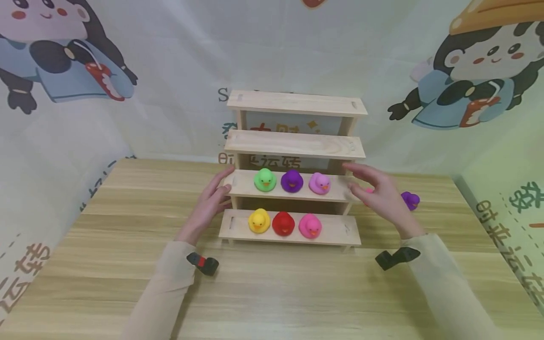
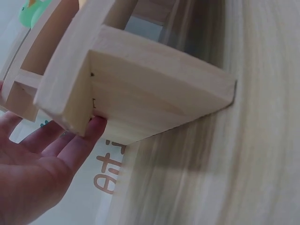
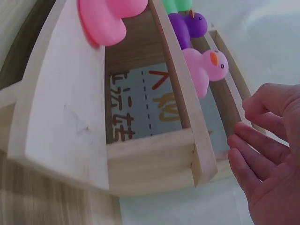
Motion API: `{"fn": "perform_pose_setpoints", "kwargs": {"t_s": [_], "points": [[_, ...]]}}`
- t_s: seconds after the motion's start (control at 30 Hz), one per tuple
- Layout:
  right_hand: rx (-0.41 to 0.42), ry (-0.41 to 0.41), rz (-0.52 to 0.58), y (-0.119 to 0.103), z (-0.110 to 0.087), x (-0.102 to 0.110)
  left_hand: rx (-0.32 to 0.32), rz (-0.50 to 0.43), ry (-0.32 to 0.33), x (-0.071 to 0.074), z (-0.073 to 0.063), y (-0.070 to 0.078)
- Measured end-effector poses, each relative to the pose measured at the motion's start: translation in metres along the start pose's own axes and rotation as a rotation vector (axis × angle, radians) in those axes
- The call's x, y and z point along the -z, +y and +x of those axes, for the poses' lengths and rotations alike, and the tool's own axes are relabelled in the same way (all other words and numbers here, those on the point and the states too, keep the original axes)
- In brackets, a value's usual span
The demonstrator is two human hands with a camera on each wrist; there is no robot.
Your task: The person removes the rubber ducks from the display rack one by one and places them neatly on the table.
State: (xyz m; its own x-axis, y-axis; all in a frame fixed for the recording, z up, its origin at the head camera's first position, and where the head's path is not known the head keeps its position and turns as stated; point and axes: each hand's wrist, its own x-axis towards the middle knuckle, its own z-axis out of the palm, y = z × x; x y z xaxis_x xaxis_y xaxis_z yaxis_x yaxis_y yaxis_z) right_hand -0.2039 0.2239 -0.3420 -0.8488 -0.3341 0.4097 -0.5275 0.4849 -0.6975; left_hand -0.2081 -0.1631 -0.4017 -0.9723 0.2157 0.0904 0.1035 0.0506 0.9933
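A stepped wooden rack (image 1: 295,145) stands on the table. A green duck (image 1: 265,180), a purple duck (image 1: 292,181) and a light pink duck (image 1: 319,183) sit on its second step from the bottom. The lowest step carries a yellow duck (image 1: 259,221), a red duck (image 1: 283,224) and a bright pink duck (image 1: 310,226). My left hand (image 1: 207,203) is at the rack's left end; in the left wrist view its fingertips (image 2: 97,124) touch a board's edge. Beside the right end is my right hand (image 1: 379,192), fingers loosely bent, holding nothing.
A second purple duck (image 1: 410,200) lies on the table (image 1: 297,293) to the right, near my right hand. Something pink (image 1: 369,190) is mostly hidden behind that hand. A printed curtain (image 1: 178,71) hangs behind the rack.
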Motion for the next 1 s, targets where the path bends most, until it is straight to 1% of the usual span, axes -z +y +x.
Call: {"fn": "perform_pose_setpoints", "kwargs": {"t_s": [0.13, 0.33, 0.4, 0.6, 0.7, 1.0], "points": [[0.028, -0.024, 0.042, -0.005, 0.008, -0.008, 0.007, -0.006, -0.020, 0.002, 0.000, 0.001], [0.021, -0.098, 0.078, -0.011, 0.017, -0.018, 0.028, -0.019, -0.042, 0.006, 0.001, 0.002], [0.009, -0.117, 0.093, -0.011, 0.019, -0.021, 0.035, -0.028, -0.048, 0.007, 0.001, 0.002], [-0.076, -0.164, 0.130, -0.013, 0.020, -0.028, 0.043, -0.052, -0.071, 0.009, 0.002, 0.001], [-0.087, -0.166, 0.139, -0.012, 0.019, -0.030, 0.041, -0.058, -0.076, 0.009, 0.003, 0.001], [-0.056, -0.133, 0.155, -0.008, 0.016, -0.035, 0.046, -0.065, -0.066, 0.009, 0.003, 0.000]]}}
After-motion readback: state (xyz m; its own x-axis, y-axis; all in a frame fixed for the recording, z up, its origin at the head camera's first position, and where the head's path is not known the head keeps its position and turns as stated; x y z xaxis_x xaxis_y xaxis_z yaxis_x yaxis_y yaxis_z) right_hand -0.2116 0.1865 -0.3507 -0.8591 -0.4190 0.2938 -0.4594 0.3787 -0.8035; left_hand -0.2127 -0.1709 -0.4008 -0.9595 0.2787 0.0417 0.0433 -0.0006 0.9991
